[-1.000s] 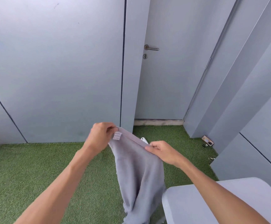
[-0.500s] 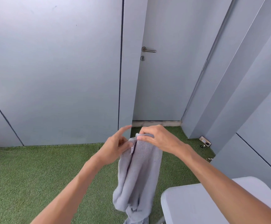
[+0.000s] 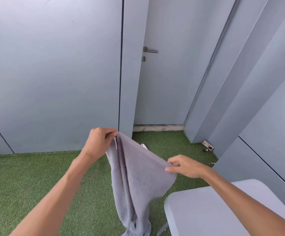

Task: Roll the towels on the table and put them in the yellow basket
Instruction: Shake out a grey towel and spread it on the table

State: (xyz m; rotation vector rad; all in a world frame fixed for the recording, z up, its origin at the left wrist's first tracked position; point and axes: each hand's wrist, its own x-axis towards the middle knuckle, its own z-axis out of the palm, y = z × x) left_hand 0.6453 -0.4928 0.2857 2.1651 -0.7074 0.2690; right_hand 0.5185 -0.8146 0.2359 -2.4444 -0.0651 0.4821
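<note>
A grey towel point(image 3: 135, 176) hangs in the air in front of me, above the green turf. My left hand point(image 3: 99, 142) pinches its upper left corner, near a small white label. My right hand point(image 3: 185, 166) pinches the top edge lower and to the right, so that edge is stretched between both hands. The rest of the towel droops in folds down to the bottom of the view. The white table point(image 3: 206, 215) shows only its near left corner at the lower right. No yellow basket is in view.
Grey wall panels and a grey door with a metal handle point(image 3: 150, 50) stand ahead. Green artificial turf point(image 3: 27, 181) covers the floor. A small device point(image 3: 208, 145) lies by the wall at right, and a white object point(image 3: 143, 145) peeks out behind the towel.
Half a second ago my hands were close together at the towel's top. Now they have drawn apart, the right hand moving down and right, spreading the top edge.
</note>
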